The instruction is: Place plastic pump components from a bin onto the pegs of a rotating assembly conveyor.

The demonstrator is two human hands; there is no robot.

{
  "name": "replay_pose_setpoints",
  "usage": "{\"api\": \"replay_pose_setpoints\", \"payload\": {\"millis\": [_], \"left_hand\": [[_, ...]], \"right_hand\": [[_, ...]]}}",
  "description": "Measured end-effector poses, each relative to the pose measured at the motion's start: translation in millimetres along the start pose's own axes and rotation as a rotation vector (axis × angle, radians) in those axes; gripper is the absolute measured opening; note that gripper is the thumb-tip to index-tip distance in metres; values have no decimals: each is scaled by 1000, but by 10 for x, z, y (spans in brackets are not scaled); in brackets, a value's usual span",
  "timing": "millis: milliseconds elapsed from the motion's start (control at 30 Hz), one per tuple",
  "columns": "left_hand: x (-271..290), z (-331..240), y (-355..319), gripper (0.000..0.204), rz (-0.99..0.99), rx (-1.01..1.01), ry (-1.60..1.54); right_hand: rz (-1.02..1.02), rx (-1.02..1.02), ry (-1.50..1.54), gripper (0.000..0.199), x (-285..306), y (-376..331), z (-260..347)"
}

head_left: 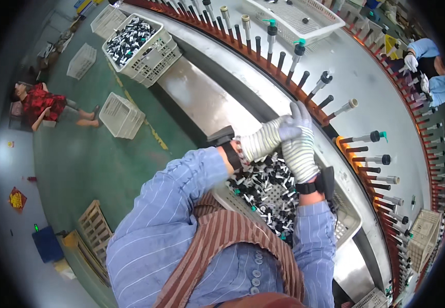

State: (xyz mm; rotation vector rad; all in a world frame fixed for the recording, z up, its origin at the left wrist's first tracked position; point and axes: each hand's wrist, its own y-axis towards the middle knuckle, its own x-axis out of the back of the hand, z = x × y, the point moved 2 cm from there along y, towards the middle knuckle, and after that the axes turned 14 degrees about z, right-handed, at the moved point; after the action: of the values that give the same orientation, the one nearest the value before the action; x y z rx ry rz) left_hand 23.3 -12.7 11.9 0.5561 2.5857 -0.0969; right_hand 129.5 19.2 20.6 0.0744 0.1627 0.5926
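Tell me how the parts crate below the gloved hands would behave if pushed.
The crate is likely stiff: its walls look like moulded plastic. Looking wide and shallow, it probably won't tip. The small parts lie loose and may shift.

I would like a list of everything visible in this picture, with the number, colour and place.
small parts: many, black-white-green, in near crate
near crate: one, whitish, below hands
curved rail: orange-brown, beyond hands
pegs: many, dark, on rail
pump heads: many, mostly black, some green-topped, on pegs
shallow tray: one, white, top
filled crate: one, whitish, upper left
floor crates: at least two, whitish, left
pallet: one, wooden, lower left
box: one, blue, lower left
co-worker: one, blue sleeves, upper right
person in red: one, left
left hand: one, striped glove, touching right
right hand: one, striped glove, above crate
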Motion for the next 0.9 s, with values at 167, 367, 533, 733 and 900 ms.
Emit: {"api": "replay_pose_setpoints", "payload": {"millis": [167, 367, 533, 733, 900], "left_hand": [[1572, -874, 33, 34, -357, -285, 933], [3130, -2050, 847, 46, -450, -712, 613], [3755, -2266, 1273, 40, -418, -299, 920], [4400, -2399, 1200, 18, -220, -336, 1793], [4483, -2474, 1419, 16, -180, -51, 1878]], "right_hand": [[20, 18, -555, 66, -619, 215, 173], [-112, -97, -1263, 42, -917, 11, -448], [-222, -180, -1354, 29, -990, -19, -620], [-227, -261, -1255, 23, -1201, 248, -453], [-220, -221, -1428, 17, -1044, 118, -634]]}}
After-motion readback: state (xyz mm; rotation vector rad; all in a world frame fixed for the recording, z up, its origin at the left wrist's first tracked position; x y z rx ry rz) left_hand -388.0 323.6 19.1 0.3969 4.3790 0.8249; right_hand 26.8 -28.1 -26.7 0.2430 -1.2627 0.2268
